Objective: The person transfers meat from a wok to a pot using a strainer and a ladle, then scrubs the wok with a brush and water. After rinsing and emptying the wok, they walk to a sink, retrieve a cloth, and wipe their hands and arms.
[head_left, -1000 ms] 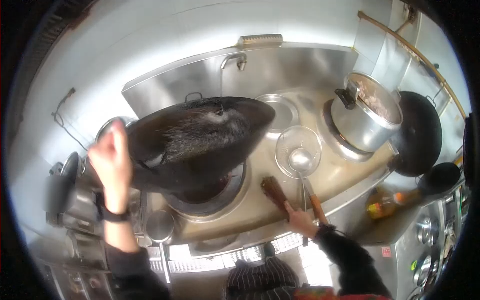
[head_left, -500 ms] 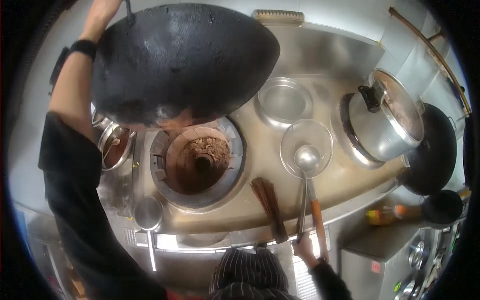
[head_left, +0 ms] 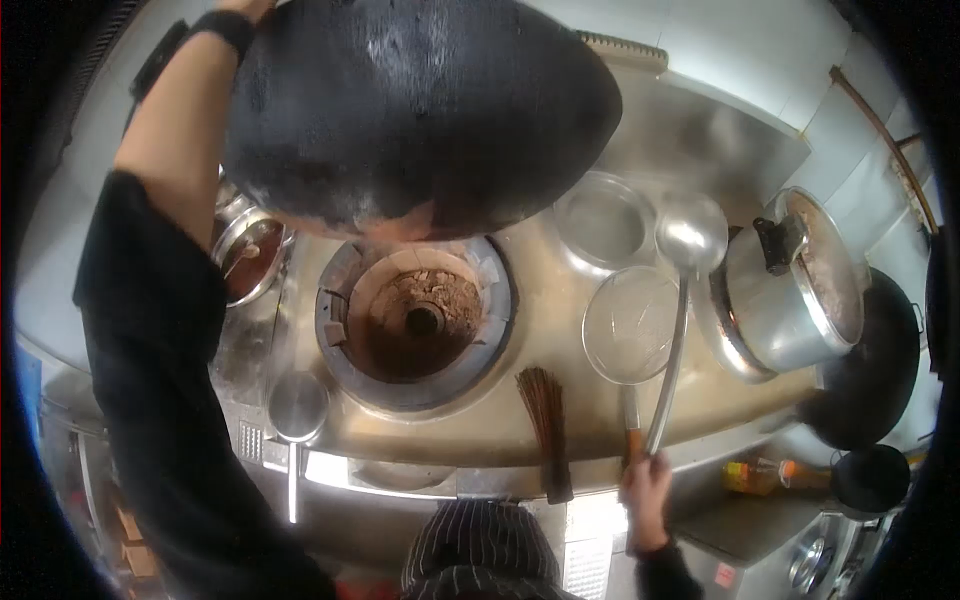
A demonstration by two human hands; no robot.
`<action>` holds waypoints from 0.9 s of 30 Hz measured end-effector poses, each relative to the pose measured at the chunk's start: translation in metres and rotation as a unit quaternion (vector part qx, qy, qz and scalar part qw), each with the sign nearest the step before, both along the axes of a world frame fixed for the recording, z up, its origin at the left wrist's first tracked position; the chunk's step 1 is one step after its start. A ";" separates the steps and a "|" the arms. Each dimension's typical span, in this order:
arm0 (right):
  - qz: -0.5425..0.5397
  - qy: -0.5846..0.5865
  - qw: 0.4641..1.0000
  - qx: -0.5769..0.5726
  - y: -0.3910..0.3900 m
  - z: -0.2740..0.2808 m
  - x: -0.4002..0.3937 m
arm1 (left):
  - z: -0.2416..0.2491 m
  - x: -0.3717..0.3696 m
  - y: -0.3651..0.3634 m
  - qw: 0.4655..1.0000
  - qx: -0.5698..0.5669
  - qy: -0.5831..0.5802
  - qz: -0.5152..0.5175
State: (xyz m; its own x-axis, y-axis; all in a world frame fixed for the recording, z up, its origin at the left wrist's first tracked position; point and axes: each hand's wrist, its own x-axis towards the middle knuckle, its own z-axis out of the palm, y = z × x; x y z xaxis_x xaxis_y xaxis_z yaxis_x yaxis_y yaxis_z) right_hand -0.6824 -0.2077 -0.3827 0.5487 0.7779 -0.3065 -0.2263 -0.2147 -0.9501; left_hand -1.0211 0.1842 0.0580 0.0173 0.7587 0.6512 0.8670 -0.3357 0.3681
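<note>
A large black wok (head_left: 420, 120) is tipped up on its side above the round burner opening (head_left: 420, 318), its dark underside toward me. At the top edge of the view, my left hand (head_left: 250, 6) grips the wok by its rim handle; most of the fingers are cut off there. My right hand (head_left: 649, 492) is closed around the handle of a metal ladle (head_left: 690, 232), whose bowl is raised over the counter. Below the ladle lies a round mesh strainer (head_left: 628, 325) with a wooden handle. Left of the strainer rests a bamboo brush (head_left: 545, 430).
A lidless pot (head_left: 790, 310) stands at the right, beside another black wok (head_left: 870, 390). A round metal basin (head_left: 602, 222) sits behind the strainer. At the left are a bowl of dark red sauce (head_left: 254, 262) and a small long-handled pan (head_left: 298, 405).
My right hand has lifted the ladle off the strainer, swinging its bowl up and to the right. The wok has risen in view, still held by my left hand.
</note>
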 end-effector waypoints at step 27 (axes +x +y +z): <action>0.055 -0.506 0.860 0.035 0.138 0.115 0.122 | -0.129 -0.057 -0.144 0.984 0.169 -0.043 0.029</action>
State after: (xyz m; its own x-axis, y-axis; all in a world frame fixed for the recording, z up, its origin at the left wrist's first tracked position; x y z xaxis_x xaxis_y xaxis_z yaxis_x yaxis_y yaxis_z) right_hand -0.5601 -0.0696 -0.2674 0.4293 0.8388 0.3349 0.7424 -0.1165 -0.6597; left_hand -1.0781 0.0402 -0.0708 -0.0866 0.4973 0.8632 0.8588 -0.4019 0.3177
